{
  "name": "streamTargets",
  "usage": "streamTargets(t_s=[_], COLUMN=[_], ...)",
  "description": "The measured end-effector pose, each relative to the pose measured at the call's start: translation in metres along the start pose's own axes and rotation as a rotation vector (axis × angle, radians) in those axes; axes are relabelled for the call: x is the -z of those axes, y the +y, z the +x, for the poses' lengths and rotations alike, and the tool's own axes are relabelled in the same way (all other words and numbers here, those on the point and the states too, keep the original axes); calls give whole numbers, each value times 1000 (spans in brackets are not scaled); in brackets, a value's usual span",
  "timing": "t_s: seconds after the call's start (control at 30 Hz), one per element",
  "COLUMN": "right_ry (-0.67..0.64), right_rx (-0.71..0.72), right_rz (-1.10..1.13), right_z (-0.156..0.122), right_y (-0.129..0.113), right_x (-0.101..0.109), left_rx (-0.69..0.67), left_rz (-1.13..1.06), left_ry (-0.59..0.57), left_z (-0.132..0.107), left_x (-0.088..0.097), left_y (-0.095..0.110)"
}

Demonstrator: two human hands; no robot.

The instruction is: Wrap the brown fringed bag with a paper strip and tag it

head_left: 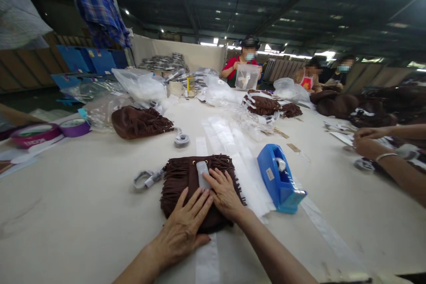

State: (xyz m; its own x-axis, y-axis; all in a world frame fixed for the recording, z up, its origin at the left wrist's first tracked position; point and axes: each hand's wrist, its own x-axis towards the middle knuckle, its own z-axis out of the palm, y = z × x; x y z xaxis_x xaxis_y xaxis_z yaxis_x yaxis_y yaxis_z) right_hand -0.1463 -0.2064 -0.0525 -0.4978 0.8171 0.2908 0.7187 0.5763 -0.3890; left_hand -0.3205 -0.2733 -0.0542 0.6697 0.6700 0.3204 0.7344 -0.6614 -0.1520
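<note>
A brown fringed suede bag [181,177] lies flat on the white table [83,204] in front of me. My left hand [184,226] rests flat on its lower half, fingers spread. My right hand [224,193] lies flat on the bag too, its fingertips touching a small grey wrapped tab [202,174] at the bag's top middle. A wrapped strap or chain [146,179] trails off the bag's left side. Neither hand grips anything.
A blue tape dispenser [279,178] stands right of the bag beside white paper strips [226,140]. A second brown fringed bag [140,122], tape rolls [75,127] and plastic bags lie farther off. A co-worker's hands [369,140] are at the right; other people work at the far end.
</note>
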Motion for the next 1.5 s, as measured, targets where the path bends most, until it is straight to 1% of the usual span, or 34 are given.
streamTargets(t_s=[0.1,0.13,0.2,0.27,0.3,0.37,0.43,0.5,0.57,0.63,0.73,0.83,0.9,0.97,1.03,1.1,1.13,1.17,1.23,1.27,1.33,1.43,1.5], right_ry=[7,32,73,82,85,145,192,188,178,179,194,234,247,251,273,280,274,262,232,224,232,310,389], right_rx=[-19,4,117,249,285,313,331,341,343,344,359,384,384,372,356,326,309,289,254,246,251,252,258], right_rz=[28,11,-47,-125,-169,-251,-291,-286,-265,-254,-258,-270,-290,-314,-328,-321,-312,-301,-283,-278,-280,-283,-248], right_z=[-8,-14,-32,-52,-61,-71,-73,-69,-65,-63,-64,-65,-64,-63,-62,-61,-60,-59,-57,-57,-60,-77,-91], right_y=[0,-3,-9,-12,-10,-3,7,14,16,16,14,13,13,12,10,7,6,6,4,3,-3,-19,-33], right_x=[14,19,26,25,22,12,3,-1,0,3,3,-4,-8,-12,-15,-18,-19,-19,-18,-16,-9,-4,-11], left_rx=[-9,-15,-10,13,25,33,71,186,318,374,352,308,270,228,237,240,204,133,-13,-44,-63,-73,-104], left_rz=[-49,-68,-110,-147,-164,-185,-164,-112,-75,-72,-89,-89,-83,-74,-18,48,62,61,68,87,147,263,335], left_ry=[-65,-85,-114,-116,-107,-61,3,59,91,112,150,205,242,267,288,283,262,240,206,201,199,234,242], left_z=[-5,-4,-2,1,1,0,-7,-17,-28,-36,-46,-55,-60,-63,-59,-49,-41,-33,-16,-10,-5,-11,-16], left_x=[2,3,4,6,7,7,7,6,3,-2,-15,-27,-30,-25,-13,3,10,16,18,15,1,-24,-34], left_y=[-1,-1,0,3,3,1,-9,-23,-37,-48,-54,-60,-65,-68,-65,-52,-43,-33,-14,-7,1,2,2])
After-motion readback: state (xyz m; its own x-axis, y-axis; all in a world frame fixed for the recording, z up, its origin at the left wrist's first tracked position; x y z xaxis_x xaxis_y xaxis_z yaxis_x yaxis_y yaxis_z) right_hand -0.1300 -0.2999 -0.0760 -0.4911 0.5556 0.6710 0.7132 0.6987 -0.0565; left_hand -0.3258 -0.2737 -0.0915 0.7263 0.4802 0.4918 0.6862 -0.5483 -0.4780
